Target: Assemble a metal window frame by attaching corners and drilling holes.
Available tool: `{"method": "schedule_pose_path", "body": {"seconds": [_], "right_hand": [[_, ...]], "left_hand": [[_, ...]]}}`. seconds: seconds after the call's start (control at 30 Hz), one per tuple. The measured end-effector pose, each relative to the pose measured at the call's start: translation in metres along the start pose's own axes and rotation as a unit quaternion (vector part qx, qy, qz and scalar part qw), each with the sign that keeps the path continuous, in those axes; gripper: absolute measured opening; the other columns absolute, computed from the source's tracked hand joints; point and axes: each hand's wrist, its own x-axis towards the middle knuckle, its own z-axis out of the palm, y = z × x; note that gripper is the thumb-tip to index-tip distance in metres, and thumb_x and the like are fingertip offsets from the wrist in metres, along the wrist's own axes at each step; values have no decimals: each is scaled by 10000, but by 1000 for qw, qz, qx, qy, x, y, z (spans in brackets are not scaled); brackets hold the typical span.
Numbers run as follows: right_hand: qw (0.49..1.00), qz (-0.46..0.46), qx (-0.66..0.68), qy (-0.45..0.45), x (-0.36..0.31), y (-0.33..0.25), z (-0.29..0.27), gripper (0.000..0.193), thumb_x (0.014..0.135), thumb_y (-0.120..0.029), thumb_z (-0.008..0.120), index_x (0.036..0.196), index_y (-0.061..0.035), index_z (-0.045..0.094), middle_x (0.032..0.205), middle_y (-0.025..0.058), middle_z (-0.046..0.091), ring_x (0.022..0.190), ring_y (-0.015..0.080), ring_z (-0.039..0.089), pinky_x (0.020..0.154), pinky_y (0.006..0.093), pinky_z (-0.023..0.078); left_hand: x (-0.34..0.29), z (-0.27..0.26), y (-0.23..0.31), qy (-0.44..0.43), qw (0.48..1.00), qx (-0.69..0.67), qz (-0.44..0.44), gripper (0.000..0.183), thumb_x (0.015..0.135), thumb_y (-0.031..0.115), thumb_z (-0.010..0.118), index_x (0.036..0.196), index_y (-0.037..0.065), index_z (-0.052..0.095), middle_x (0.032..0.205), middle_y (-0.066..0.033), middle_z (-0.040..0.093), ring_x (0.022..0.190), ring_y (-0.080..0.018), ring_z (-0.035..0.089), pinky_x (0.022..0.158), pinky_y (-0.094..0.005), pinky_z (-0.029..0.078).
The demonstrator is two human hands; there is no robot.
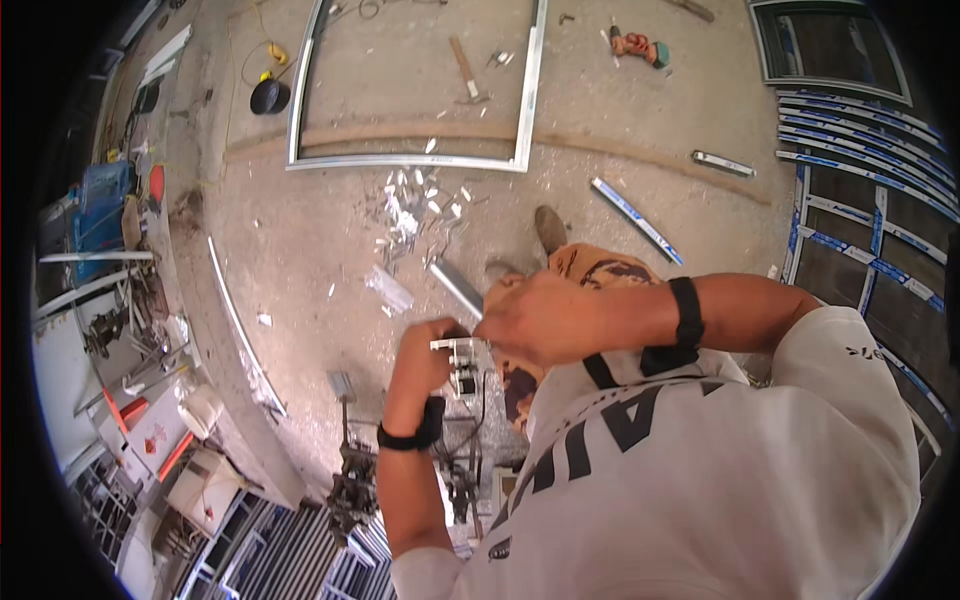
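Observation:
Both my hands are close together in front of my body, above the floor. My left hand (428,350) is closed, its fingers curled beside a pale metal profile end (462,368) with several slots and ridges. My right hand (545,318) is also closed, its fingers bent down toward the left hand; whatever its fingertips grip is hidden. A silver aluminium bar (456,287) sticks out beyond the hands toward the floor scraps. Whether the bar and the profile end are one piece, I cannot tell.
A large metal frame (408,163) lies ahead, with a hammer (465,70) inside it. Nearby are a power drill (638,47), a blue-taped bar (636,220) and metal scraps (405,215). Taped frames (870,130) stack at right; a dark machine (355,490) stands by my left arm.

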Motion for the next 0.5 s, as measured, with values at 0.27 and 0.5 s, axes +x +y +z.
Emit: {"method": "schedule_pose_path", "body": {"seconds": [0.27, 0.5], "right_hand": [[984, 79, -39, 156, 42, 4, -76, 170, 812, -222, 705, 853, -101, 593, 692, 58, 582, 649, 275, 615, 548, 406, 469], [971, 115, -80, 195, 55, -8, -104, 198, 809, -238, 715, 817, -95, 578, 692, 54, 582, 628, 289, 604, 523, 408, 443]], "left_hand": [[69, -91, 48, -60, 971, -218, 78, 102, 686, 7, 669, 776, 2, 622, 648, -34, 591, 616, -96, 499, 579, -286, 437], [118, -134, 59, -172, 976, -93, 94, 140, 675, -29, 641, 814, -11, 646, 688, -83, 640, 644, -145, 575, 614, -309, 463]]}}
